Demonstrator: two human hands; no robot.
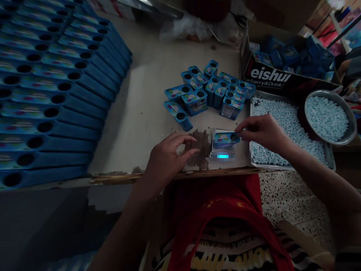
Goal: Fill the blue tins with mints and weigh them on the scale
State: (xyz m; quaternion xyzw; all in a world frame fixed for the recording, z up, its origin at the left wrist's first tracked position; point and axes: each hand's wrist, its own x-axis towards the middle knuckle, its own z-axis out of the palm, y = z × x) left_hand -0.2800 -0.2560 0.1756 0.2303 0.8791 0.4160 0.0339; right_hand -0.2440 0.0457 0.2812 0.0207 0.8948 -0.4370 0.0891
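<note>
My right hand (pixel 263 131) pinches the right end of a small blue box (pixel 225 138) that rests on a small white scale (pixel 222 152) near the table's front edge. My left hand (pixel 166 158) hovers just left of the scale, fingers curled and apart, holding nothing. Behind the scale stands a cluster of several more small blue boxes (pixel 210 90), each with a round hole in its top.
A metal tray (pixel 329 160) of pale blue pellets lies at the right, a round metal bowl (pixel 348 131) of pellets resting on it. Behind it is a cardboard carton (pixel 270 77) of blue boxes. Rows of stacked blue boxes (pixel 53 94) fill the left. The table edge (pixel 169 175) is worn.
</note>
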